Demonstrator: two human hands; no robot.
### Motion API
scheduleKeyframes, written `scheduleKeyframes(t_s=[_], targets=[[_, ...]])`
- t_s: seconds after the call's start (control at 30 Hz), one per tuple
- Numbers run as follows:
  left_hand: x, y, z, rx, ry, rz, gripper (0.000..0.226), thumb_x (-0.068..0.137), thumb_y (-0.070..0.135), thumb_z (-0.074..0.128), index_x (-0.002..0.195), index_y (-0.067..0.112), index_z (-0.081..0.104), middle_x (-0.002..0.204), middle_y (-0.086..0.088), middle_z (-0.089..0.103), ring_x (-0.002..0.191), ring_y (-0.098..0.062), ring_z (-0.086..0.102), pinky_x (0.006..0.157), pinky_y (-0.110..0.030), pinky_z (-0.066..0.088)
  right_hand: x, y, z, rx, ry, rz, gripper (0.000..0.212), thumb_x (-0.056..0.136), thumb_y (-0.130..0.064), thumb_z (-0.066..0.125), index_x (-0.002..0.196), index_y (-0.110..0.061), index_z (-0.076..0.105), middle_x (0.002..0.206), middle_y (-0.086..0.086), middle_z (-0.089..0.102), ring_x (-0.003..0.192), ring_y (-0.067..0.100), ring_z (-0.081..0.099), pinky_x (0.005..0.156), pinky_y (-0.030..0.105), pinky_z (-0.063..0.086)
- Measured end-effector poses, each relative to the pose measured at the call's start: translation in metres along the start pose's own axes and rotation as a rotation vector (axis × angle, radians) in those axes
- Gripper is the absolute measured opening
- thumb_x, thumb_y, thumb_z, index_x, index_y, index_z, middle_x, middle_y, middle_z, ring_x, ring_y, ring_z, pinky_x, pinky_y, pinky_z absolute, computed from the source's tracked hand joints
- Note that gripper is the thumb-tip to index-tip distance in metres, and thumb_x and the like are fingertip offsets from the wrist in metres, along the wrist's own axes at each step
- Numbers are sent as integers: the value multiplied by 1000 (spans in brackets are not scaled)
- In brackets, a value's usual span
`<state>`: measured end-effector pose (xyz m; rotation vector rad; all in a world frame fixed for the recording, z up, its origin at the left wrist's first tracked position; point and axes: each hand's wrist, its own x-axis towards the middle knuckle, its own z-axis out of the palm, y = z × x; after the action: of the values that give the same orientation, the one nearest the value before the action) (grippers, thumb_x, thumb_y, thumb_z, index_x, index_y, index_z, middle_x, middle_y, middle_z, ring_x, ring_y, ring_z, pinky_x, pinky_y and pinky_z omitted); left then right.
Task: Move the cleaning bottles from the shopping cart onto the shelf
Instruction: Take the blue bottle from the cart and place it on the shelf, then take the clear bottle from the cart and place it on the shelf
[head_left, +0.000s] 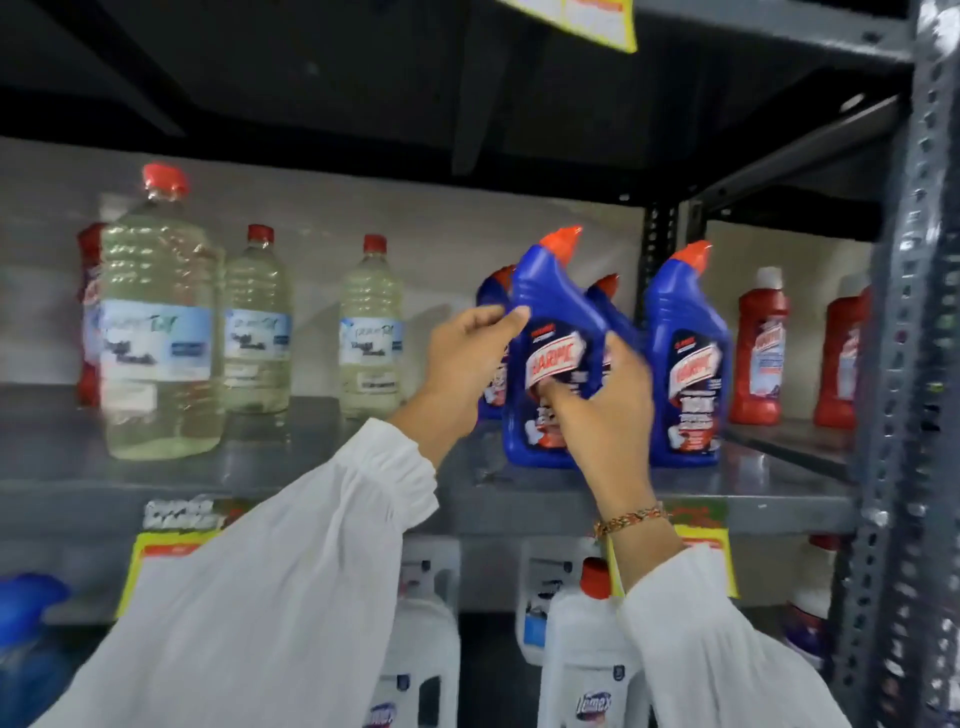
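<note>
Both hands are on a blue Harpic toilet-cleaner bottle (558, 358) that stands at the near edge of the grey metal shelf (311, 499), its orange angled cap pointing up and to the right. The left hand (467, 358) pinches the bottle's upper left shoulder between thumb and fingertips, while the right hand (605, 410) wraps the lower right side, thumb pressed across the label. That two-point hold looks meant to steady and square the bottle, label facing out, so that it lines up with its neighbours; the base appears to sit on the shelf, though the right hand hides part of it.

Just right of it stands a second blue Harpic bottle (688, 358), and more blue bottles (493, 296) stand behind, so like goes with like. Farther right, past the perforated upright (654, 249), are red bottles (761, 348). To the left stand three clear bottles with red caps (161, 322), the nearest one largest. White Domex jugs (589, 660) fill the shelf below, and a yellow price tag (156, 561) hangs from the shelf edge.

The shopping cart is out of view, so how many bottles remain cannot be told. The next move is probably to let go once the bottle is straight; the close-standing neighbour could be knocked.
</note>
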<state>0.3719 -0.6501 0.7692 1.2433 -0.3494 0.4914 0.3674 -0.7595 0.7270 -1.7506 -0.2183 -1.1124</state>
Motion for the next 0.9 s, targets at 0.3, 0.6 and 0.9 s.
scheduleKeyframes(t_s=[0.3, 0.6, 0.9], targets=[[-94, 21, -246, 481, 555, 750, 10, 84, 24, 57, 83, 33, 61, 80, 5, 68, 80, -15, 67, 78, -29, 54, -170, -94, 157, 86, 14, -679, 19, 79, -8, 61, 95, 0, 68, 120, 22, 61, 124, 42, 46, 109, 34, 30], [-343, -9, -633, 1033, 1156, 60, 3, 85, 21, 60, 86, 22, 63, 76, 10, 64, 70, 15, 57, 66, -12, 45, -540, -208, 369, 382, -1220, -627, 35, 74, -22, 50, 100, -8, 68, 111, 13, 66, 108, 32, 60, 94, 32, 39], [-651, -99, -799, 653, 1681, -1138, 31, 80, 31, 55, 73, 5, 71, 70, -20, 63, 73, -22, 60, 63, -30, 39, -888, -193, 429, -234, -2608, -249, 9, 86, -21, 61, 81, -14, 62, 85, 13, 62, 86, 25, 52, 70, 27, 37]])
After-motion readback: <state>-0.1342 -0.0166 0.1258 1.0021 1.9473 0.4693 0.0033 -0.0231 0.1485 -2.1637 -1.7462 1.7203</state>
